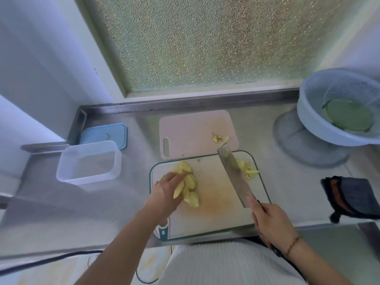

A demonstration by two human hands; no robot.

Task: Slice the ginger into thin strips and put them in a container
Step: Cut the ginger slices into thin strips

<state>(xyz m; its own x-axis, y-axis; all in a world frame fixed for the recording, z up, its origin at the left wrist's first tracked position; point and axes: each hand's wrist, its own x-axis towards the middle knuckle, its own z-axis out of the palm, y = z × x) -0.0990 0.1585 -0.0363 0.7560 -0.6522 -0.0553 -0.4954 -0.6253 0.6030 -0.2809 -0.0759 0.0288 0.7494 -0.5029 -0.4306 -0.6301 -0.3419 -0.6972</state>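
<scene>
Yellow ginger slices (190, 183) lie in a pile on the left of the white, green-rimmed cutting board (216, 214). My left hand (165, 194) rests on the pile, its fingers closed around some of the slices. My right hand (271, 223) grips the handle of a cleaver (234, 175), whose blade points away across the board's right side. Thin ginger strips (247, 170) sit heaped at the board's far right corner, just beyond the blade. A clear, empty plastic container (89, 162) stands to the left on the steel counter.
A pink cutting board (191, 130) with ginger scraps (221, 138) lies behind the white one. The container's blue lid (104, 134) rests behind it. A pale blue colander (339, 108) stands at the far right, and a dark cloth (353, 196) lies near the counter's right edge.
</scene>
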